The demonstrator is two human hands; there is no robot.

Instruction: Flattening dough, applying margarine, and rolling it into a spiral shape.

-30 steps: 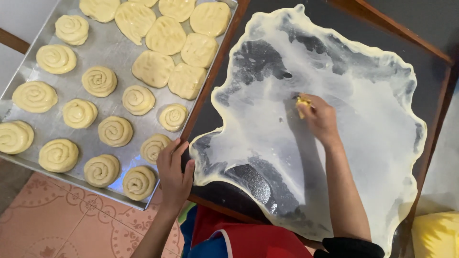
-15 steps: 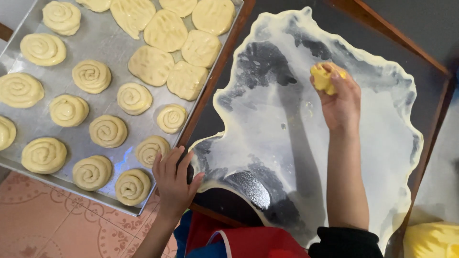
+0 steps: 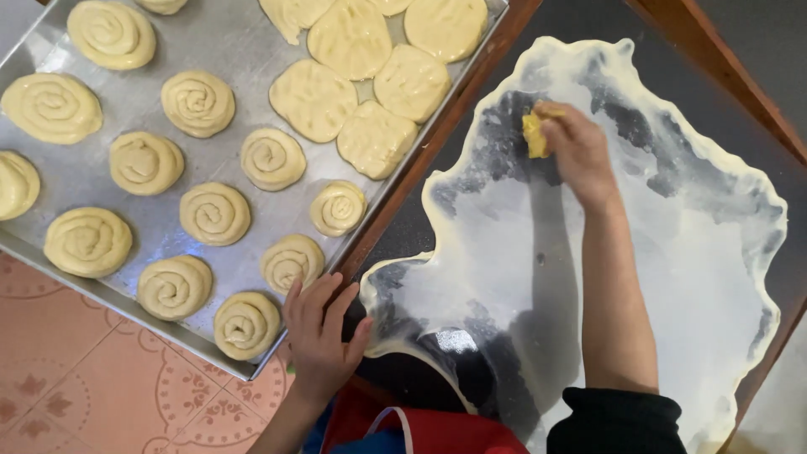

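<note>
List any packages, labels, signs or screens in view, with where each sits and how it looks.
None in view.
What shows instead: a metal tray of dough spirals at left, and a thin dough sheet on the dark table at right.
</note>
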